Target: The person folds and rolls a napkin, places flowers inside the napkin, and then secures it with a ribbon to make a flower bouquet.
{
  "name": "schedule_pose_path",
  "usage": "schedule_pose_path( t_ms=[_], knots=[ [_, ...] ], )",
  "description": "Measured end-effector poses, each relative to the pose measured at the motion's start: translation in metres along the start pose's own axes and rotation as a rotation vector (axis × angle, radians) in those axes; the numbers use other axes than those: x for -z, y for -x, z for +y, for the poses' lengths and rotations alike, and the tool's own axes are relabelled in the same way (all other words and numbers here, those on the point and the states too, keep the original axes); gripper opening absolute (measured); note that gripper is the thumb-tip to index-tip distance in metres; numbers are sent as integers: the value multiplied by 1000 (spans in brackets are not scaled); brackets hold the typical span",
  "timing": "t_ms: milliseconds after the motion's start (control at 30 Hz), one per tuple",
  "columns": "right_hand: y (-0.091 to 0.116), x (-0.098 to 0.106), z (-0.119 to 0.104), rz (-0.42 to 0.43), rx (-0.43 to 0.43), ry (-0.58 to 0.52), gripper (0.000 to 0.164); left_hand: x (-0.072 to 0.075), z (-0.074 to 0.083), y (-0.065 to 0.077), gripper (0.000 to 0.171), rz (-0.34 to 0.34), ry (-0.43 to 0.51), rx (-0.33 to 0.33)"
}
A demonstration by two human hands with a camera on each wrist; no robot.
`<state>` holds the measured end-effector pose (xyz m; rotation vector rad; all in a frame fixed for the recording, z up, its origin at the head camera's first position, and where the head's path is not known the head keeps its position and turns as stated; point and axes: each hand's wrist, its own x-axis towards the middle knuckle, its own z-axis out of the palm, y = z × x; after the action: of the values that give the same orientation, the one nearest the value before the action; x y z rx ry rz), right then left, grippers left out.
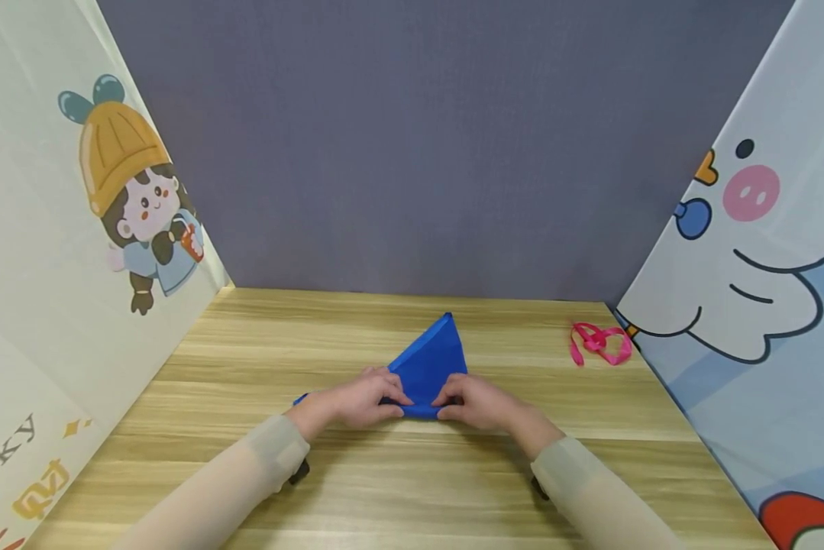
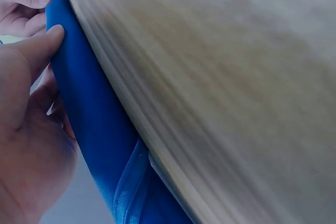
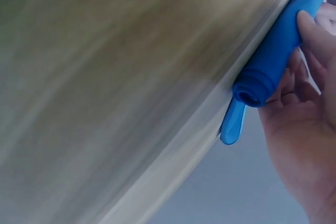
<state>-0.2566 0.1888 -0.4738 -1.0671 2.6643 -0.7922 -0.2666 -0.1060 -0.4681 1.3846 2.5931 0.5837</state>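
Observation:
A blue cloth (image 1: 434, 365) lies on the wooden table, its flat part narrowing to a point at the far end. The edge nearest the person is rolled into a tube, whose spiral end shows in the right wrist view. My left hand (image 1: 365, 399) pinches the roll (image 2: 86, 93) from the left, thumb on the near side and fingers over it. From the right, my right hand (image 1: 479, 401) grips the same roll (image 3: 275, 59), its thumb close to the left one. A small blue loop (image 3: 232, 124) sticks out under the roll's right end.
On the right of the wooden table (image 1: 260, 328) lies a loosely coiled pink ribbon (image 1: 599, 341). A grey panel (image 1: 412, 153) stands behind the table, and printed cartoon panels border it at left and right.

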Motion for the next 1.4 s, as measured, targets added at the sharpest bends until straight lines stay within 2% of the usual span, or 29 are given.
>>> schedule_pose_path(
  t_ms=[167, 267, 400, 533, 767, 967, 1067, 1233, 1400],
  knots=[
    [2, 1, 2, 2, 3, -3, 13, 1, 0, -2, 21, 13, 3, 2],
    [3, 1, 3, 3, -3, -10, 13, 1, -1, -3, 21, 4, 47, 14],
    [2, 2, 3, -14, -49, -82, 12, 3, 0, -4, 24, -10, 121, 51],
    [2, 3, 2, -35, -80, -131, 12, 4, 1, -5, 22, -17, 127, 44],
    [1, 5, -1, -28, -36, -40, 13, 5, 1, -5, 24, -27, 38, 8],
    [1, 7, -7, 0, 53, 168, 15, 4, 5, -2, 29, -32, -35, 47],
    [0, 8, -11, 3, 58, 247, 17, 3, 5, -3, 32, -25, -54, 58],
    [0, 9, -12, -59, 14, 218, 27, 1, 3, -4, 33, -34, -81, 22],
    [5, 10, -7, -82, 19, 143, 31, 2, 1, -4, 30, -47, -50, -14]
  ],
)
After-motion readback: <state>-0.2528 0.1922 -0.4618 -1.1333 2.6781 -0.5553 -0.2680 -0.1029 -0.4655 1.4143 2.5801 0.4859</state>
